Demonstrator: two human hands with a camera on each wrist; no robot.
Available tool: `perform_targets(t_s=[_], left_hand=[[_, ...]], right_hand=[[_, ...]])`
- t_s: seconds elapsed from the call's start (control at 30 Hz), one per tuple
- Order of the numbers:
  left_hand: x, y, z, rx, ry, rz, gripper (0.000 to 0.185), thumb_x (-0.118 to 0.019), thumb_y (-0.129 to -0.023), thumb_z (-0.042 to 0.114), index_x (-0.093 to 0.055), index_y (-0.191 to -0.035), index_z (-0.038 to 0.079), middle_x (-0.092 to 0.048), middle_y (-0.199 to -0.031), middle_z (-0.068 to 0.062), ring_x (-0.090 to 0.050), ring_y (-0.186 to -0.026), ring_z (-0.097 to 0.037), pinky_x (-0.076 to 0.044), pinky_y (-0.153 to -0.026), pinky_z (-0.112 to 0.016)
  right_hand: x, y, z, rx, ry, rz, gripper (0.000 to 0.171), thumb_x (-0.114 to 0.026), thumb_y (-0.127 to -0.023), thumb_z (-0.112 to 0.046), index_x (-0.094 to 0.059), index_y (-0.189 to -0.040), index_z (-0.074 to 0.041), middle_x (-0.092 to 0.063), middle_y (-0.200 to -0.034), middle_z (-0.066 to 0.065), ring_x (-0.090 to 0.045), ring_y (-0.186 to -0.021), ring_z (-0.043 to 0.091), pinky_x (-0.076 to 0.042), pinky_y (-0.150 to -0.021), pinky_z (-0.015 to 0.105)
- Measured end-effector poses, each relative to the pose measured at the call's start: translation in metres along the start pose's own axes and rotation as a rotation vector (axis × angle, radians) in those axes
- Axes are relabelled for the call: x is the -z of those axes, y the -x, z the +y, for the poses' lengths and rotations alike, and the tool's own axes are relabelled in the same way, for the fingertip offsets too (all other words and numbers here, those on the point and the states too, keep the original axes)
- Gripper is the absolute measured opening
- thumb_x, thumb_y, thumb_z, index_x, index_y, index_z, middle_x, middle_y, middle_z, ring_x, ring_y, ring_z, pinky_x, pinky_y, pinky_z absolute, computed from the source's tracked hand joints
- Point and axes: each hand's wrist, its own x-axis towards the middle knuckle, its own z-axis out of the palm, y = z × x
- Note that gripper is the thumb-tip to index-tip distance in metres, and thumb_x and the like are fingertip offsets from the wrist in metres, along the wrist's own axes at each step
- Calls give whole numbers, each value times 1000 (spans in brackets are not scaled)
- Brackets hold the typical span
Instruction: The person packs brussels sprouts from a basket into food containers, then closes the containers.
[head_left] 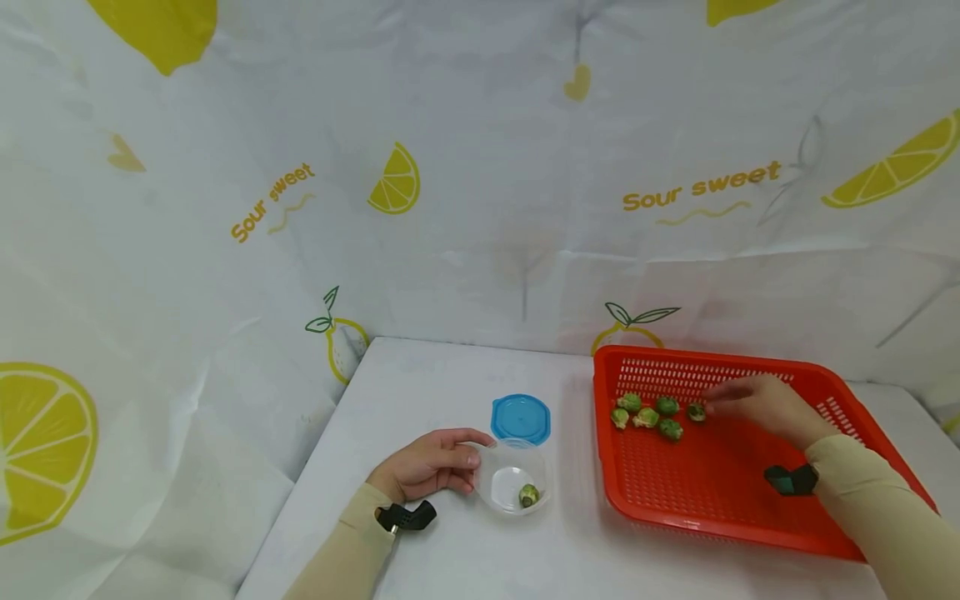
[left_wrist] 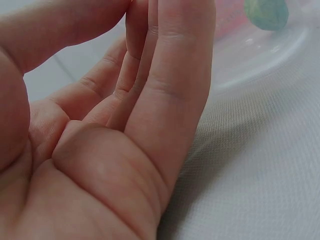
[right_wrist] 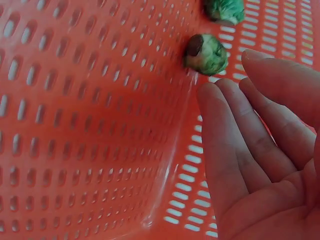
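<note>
A red perforated basket [head_left: 720, 492] sits on the white table at the right, with several green Brussels sprouts [head_left: 647, 416] in its far left part. My right hand [head_left: 757, 402] reaches into the basket, fingers straight, tips just short of the nearest sprout [right_wrist: 205, 53]. A small clear plastic container [head_left: 512, 487] stands mid-table with one sprout [head_left: 528, 496] inside. My left hand [head_left: 431, 462] rests against the container's left rim, fingers straight and together [left_wrist: 165, 85].
A blue lid [head_left: 521, 417] lies just behind the container. A lemon-print cloth [head_left: 480, 167] hangs behind and to the left of the table [head_left: 420, 375]. The table's left edge runs close to my left forearm.
</note>
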Motion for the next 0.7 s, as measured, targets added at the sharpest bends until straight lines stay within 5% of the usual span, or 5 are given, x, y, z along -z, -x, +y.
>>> perform_targets(t_s=[0.47,0.7], left_hand=[[0,-1,-1,-2,0,-2,44,-62,-108,8,-54,-151,2,-71,-92,-2,-71,-79,-10,-66,-80,-27],[-1,0,1,2,-3,1,45,-60,-109,6,-52,-152,0,-71,-91,-1,-71,-79,-10,-66,-80,-27]], right_hand=[[-5,-7,10,-23,-2,6,42,-79,-100,-30,-77,-128,1,-78,-121,20,-69,-110,33,-60,-93,52],[-10,-13,6,-26,-10,5,41,-79,-99,-29,-77,-127,1,-78,-121,21,-68,-111,35,-58,-97,60]])
